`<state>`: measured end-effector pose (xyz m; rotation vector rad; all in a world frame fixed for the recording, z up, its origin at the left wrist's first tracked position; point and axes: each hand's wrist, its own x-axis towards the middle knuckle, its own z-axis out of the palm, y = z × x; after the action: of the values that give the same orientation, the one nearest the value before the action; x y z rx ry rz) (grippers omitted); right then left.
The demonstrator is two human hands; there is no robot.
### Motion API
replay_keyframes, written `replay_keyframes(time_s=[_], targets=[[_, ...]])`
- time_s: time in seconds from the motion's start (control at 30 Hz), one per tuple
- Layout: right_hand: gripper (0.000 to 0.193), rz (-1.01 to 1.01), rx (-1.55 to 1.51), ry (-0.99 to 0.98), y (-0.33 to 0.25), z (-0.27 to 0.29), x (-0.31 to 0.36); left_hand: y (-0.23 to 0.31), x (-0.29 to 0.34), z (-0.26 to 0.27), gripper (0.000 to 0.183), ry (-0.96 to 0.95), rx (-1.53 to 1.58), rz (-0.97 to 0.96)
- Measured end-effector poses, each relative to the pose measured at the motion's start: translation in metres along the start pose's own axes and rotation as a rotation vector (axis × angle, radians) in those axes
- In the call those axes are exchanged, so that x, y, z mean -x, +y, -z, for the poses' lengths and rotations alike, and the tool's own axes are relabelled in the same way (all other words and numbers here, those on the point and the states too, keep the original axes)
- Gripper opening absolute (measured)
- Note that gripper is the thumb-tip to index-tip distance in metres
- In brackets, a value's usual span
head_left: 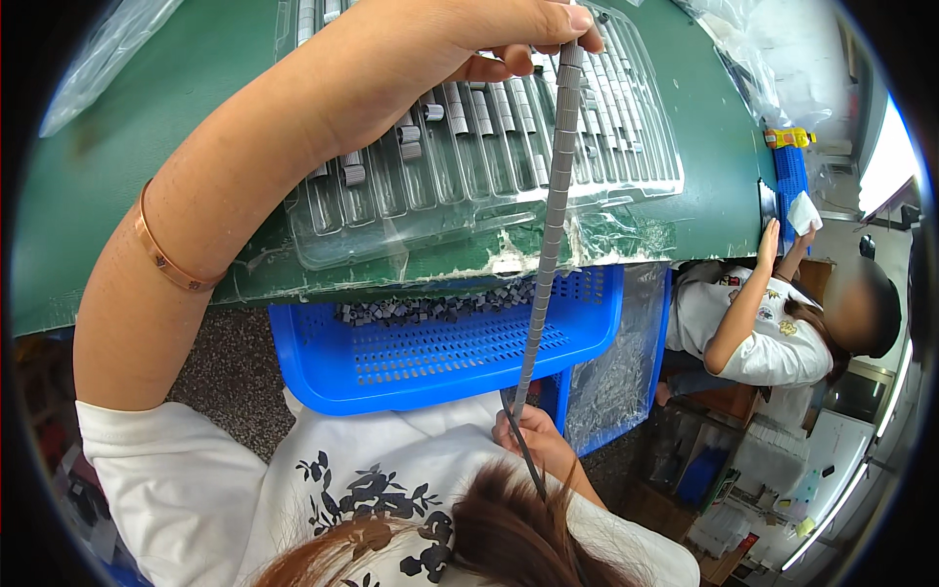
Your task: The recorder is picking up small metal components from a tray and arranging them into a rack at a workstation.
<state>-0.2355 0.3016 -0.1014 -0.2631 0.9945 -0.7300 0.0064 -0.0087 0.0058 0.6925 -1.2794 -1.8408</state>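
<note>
A long, slightly bowed column of grey ribbed cylindrical pieces (555,215), set end to end, runs from the bench down to my lap. Its top end is pinched between the fingers of my left hand (509,34), above a clear plastic tray (328,256). Down by my shirt, my right hand (540,438) has its fingers closed around the lower end. A thin dark cord (523,445) passes beside that hand. The tray has long grooves, and similar grey cylinders (458,108) lie in several of them, mostly toward the far side. My left forearm hides part of the tray.
Under the bench edge, a blue perforated basket (421,399) holds many small grey pieces (440,308). The green bench (78,225) has a chipped front edge. A co-worker (763,323) at the right holds something white (804,211). Clear plastic film (108,59) lies at far left.
</note>
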Motion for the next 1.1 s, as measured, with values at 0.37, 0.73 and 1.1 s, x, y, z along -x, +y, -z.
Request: replay_keyframes(time_s=[0.37, 0.73, 1.1], targets=[[0.027, -0.011, 0.058, 0.011, -0.005, -0.003, -0.001, -0.004, 0.001, 0.004, 0.022, -0.072, 0.031, -0.097], [0.027, -0.002, 0.048, 0.015, -0.004, -0.006, 0.002, -0.007, 0.001, 0.006, 0.022, -0.096, 0.043, -0.135], [0.026, 0.017, 0.043, 0.033, -0.002, -0.008, 0.003, -0.013, -0.006, 0.010, 0.021, -0.089, 0.042, -0.113]])
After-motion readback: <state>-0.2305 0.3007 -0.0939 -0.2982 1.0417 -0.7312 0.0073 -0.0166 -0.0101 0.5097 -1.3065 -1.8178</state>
